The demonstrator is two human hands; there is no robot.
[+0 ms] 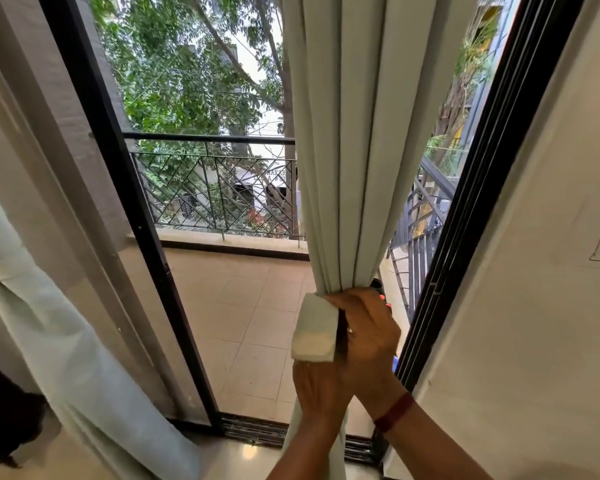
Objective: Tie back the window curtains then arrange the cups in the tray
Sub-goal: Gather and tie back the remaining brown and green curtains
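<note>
Grey curtain (343, 150) bunched | right hand (368, 327) gripping it; left hand (317, 389) clasping tieback (314, 329)

Bright daylight enters through the window (222, 133); wide-angle edges bow, slightly soft.

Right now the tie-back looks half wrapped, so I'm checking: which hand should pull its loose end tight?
Probably the left hand: it sits just under the tie-back's loose end, while the right hand is clamping the gathered curtain.
</note>
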